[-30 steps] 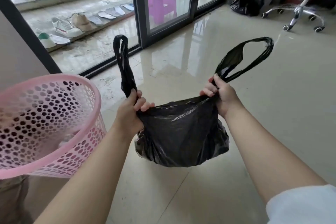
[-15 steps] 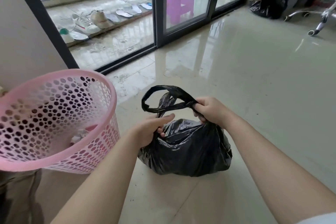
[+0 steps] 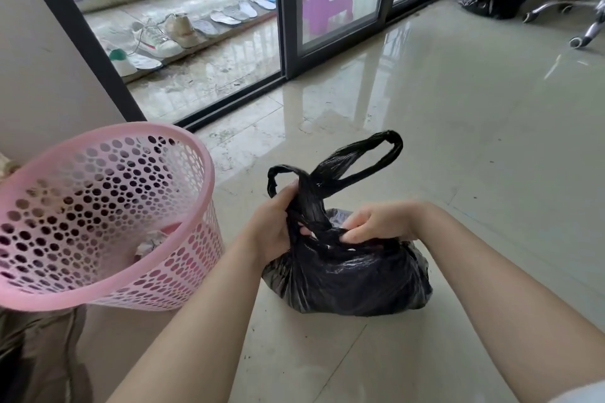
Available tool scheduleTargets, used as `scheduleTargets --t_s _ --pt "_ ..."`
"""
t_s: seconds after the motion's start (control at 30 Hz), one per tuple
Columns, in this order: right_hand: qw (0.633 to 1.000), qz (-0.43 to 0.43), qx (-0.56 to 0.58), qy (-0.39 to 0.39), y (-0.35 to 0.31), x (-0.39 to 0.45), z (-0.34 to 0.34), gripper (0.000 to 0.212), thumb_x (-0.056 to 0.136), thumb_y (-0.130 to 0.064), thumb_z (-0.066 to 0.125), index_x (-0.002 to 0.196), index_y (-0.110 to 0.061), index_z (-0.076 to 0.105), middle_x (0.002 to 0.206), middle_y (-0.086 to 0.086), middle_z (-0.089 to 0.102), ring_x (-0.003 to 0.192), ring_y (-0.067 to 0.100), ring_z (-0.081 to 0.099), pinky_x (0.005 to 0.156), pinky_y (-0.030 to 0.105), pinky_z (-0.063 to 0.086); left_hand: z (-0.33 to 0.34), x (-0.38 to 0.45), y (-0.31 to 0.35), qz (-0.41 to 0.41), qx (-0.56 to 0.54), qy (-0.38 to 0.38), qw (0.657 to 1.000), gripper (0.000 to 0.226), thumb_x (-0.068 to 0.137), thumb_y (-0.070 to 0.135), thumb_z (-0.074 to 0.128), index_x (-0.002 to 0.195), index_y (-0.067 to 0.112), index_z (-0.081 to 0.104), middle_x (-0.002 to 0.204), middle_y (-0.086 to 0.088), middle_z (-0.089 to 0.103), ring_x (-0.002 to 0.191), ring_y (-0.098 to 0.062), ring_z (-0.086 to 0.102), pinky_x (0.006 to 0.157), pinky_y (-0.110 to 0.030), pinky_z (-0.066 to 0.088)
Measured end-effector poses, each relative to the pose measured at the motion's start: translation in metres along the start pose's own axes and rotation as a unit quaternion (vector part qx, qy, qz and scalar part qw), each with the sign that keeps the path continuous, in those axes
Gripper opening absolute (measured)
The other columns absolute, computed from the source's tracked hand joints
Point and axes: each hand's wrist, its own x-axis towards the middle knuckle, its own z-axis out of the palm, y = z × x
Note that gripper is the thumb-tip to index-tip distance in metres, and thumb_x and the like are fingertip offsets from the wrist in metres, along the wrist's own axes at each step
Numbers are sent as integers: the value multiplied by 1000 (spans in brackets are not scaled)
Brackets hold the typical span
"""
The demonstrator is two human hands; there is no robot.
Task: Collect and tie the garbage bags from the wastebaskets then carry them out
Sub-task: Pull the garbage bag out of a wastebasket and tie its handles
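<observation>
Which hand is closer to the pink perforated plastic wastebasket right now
Left. The left hand grips the black plastic garbage bag's twisted handles just right of the pink perforated plastic wastebasket; the right hand pinches them farther away.

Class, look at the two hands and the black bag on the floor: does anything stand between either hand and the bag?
Nothing visible does. The left hand and right hand both grip the bag's twisted handles directly. The pink basket stands off to the left, apart from them.
</observation>
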Motion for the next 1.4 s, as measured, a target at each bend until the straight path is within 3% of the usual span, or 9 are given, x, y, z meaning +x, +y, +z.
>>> scheduleTargets --t_s 0.17,0.27,0.43,0.73,0.9,1.07,1.2,1.33,1.4 --pt "991 -56 120 21 10 2 -6 32 99 -15 33 79 -15 59 33 -12 37 32 0 29 38 9 29 -4 -1 -2 -7 21 -84 996 21 73 39 64 71 19 66 61 3 51 46 -8 43 46 -18 39" --pt "965 -120 219 84 12 5 -10 33 99 -14 31 82 -11 59 33 -11 34 31 0 28 39 9 30 -8 -2 -6 -35 59 -78 995 77 33 63 81 90 18 52 69 3 40 56 -8 37 53 -17 40" --pt "978 -119 166 32 10 10 -8 34 99 -16 32 80 -11 60 34 -12 32 31 -1 26 41 11 28 -2 3 -7 -15 112 -20 993 27 85 44 45 83 18 53 67 4 35 56 -8 30 53 -18 29" --pt "988 -48 147 -13 18 12 -2 29 95 -21 44 74 -14 62 38 -12 41 35 1 35 44 16 28 0 5 -10 -32 29 -35 998 40 92 34 43 67 12 65 59 -4 57 39 -9 45 38 -15 35" --pt "980 -17 199 1 34 6 -13 7 70 -7 61 77 -7 62 55 -2 62 47 6 60 53 20 54 -7 3 -9 -62 30 -120 990 43 50 44 84 54 12 54 58 -2 52 43 -10 52 40 -15 44" --pt "969 -40 225 96 25 -3 -17 21 90 1 47 74 -7 57 41 -4 62 38 3 59 42 16 51 4 1 -9 -30 319 -7 947 26 86 1 60 68 15 46 60 2 44 27 2 34 31 -10 28" --pt "967 -91 192 144 13 -5 -19 20 89 -1 51 73 -9 60 44 -4 57 36 3 53 46 20 48 12 2 0 -16 359 32 932 25 88 2 57 100 22 50 72 5 53 22 2 38 32 -9 33" --pt "969 -107 154 159 4 -7 -19 12 86 -4 58 77 -10 65 45 -10 59 41 2 53 45 15 47 12 6 8 3 393 76 916 11 88 2 56 85 13 55 27 9 45 20 0 38 29 -10 30" --pt "971 -108 151 151 1 -7 -19 5 82 -7 63 81 -10 67 63 -3 66 56 9 61 58 19 53 11 10 9 20 314 133 940 10 87 -1 56 93 6 56 31 6 51 23 -1 45 31 -10 36"
